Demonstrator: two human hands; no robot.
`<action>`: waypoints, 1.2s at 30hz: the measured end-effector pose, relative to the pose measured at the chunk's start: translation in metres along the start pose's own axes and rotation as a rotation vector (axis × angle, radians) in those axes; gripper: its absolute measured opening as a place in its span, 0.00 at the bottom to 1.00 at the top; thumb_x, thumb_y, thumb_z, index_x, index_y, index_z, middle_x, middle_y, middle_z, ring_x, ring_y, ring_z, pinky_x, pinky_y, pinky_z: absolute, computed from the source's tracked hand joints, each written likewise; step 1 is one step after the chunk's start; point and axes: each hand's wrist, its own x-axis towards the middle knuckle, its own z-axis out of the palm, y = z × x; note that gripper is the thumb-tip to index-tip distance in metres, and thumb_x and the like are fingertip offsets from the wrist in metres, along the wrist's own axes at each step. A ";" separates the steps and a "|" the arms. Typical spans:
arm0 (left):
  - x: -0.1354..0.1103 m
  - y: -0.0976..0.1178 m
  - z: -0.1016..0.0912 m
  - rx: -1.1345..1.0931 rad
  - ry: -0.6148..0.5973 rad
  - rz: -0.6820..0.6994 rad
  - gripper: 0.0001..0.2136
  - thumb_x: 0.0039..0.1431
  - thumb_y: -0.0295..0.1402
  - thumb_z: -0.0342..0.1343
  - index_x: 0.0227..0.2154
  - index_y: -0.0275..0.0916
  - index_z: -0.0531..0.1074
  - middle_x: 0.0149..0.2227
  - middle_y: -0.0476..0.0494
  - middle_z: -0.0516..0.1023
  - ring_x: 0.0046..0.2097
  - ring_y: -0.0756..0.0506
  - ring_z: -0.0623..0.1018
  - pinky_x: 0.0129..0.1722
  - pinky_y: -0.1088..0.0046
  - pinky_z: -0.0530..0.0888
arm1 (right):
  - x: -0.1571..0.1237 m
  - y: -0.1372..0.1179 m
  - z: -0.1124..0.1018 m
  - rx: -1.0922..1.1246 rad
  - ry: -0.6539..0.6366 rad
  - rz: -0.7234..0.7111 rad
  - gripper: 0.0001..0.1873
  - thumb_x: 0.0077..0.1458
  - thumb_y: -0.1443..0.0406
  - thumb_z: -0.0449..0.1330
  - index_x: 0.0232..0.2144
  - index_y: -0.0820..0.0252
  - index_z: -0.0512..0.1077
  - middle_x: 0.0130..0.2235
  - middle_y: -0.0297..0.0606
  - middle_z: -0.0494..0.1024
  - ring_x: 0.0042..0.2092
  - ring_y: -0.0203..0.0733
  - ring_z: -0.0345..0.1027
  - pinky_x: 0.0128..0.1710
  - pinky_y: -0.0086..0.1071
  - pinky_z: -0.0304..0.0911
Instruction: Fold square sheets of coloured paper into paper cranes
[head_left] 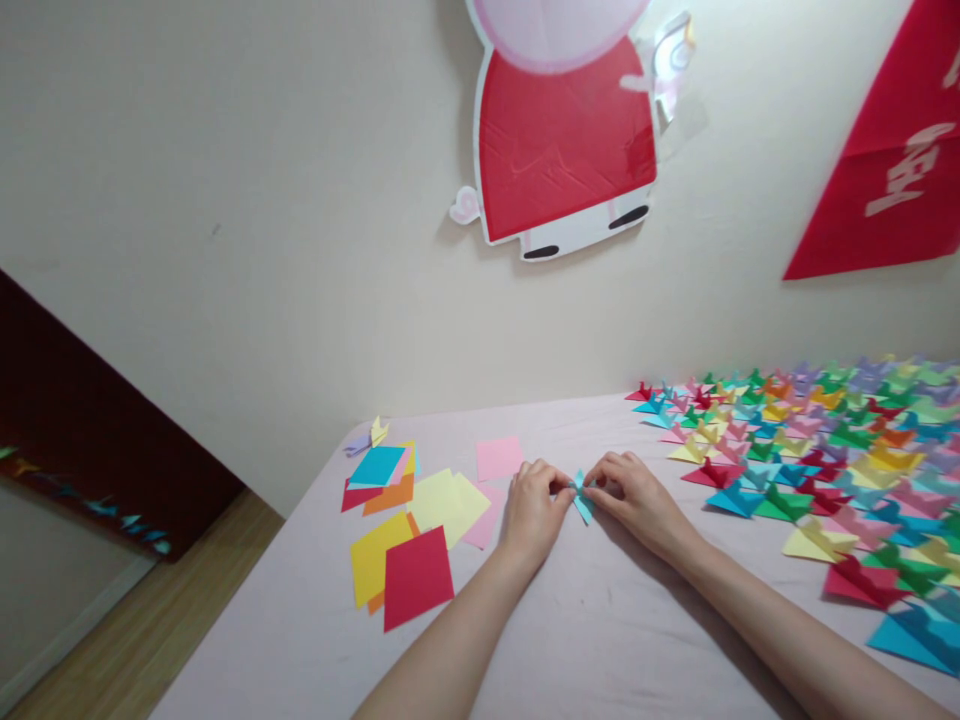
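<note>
Between my two hands is a small light-blue folded paper (583, 508), narrow and pointed, just above the pale pink table cover (570, 620). My left hand (536, 505) pinches its left side between thumb and forefinger. From the other side, my right hand (630, 498) pinches it in the same way. The fingertips hide the middle of the paper. Left of my left hand lie loose square sheets, among them a red sheet (418, 580), a yellow sheet (375, 560), a pale yellow sheet (439, 505) and a pink sheet (500, 458).
Rows of folded paper cranes (817, 540) in many colours cover the right side of the table. A blue sheet (377, 466) tops a small pile at the left, near a pale yellow folded piece (379, 432). Behind stands a wall (300, 200) with a pig cutout (566, 140).
</note>
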 end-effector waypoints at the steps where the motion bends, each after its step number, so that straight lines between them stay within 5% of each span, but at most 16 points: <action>1: 0.000 0.000 0.000 -0.003 0.000 -0.002 0.07 0.56 0.22 0.62 0.28 0.40 0.74 0.32 0.49 0.75 0.40 0.45 0.72 0.41 0.69 0.67 | 0.000 0.000 0.000 -0.006 -0.010 -0.001 0.06 0.56 0.63 0.58 0.29 0.55 0.74 0.30 0.37 0.75 0.37 0.48 0.64 0.39 0.39 0.61; 36: 0.000 0.001 -0.002 -0.019 -0.022 0.024 0.06 0.55 0.23 0.62 0.30 0.42 0.75 0.33 0.50 0.74 0.41 0.44 0.71 0.42 0.68 0.67 | 0.002 -0.004 -0.004 -0.136 -0.045 -0.028 0.09 0.56 0.66 0.60 0.24 0.54 0.73 0.28 0.36 0.77 0.37 0.46 0.66 0.38 0.38 0.60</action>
